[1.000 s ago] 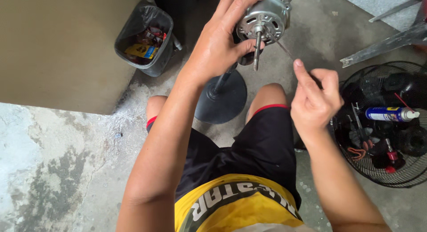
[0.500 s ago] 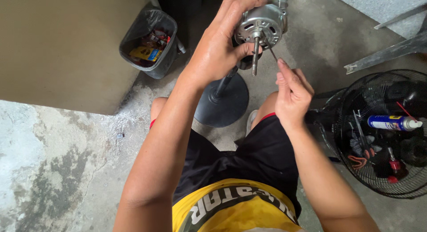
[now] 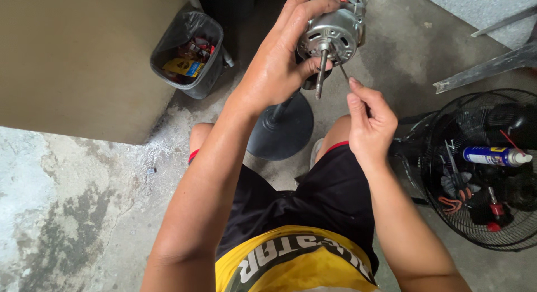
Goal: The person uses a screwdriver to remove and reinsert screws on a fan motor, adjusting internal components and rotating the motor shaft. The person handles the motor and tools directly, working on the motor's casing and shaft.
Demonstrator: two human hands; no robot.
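Hands: left hand (image 3: 279,68) grips silver motor (image 3: 331,32); right hand (image 3: 369,121) pinches thin rod (image 3: 344,73) (blue spray can (image 3: 495,156) aside).

- The left hand (image 3: 279,68) grips a silver fan motor (image 3: 331,30), its shaft (image 3: 320,74) pointing down.
- The right hand (image 3: 369,121) pinches a thin metal rod (image 3: 344,73) whose tip meets the motor's face beside the shaft.
- Below stands a round black stand base (image 3: 282,130).
- A black wire fan guard (image 3: 447,124) (with a spray can (image 3: 492,156) and small tools inside) lies at right.
- A bin (image 3: 187,51) sits on the floor at upper left.
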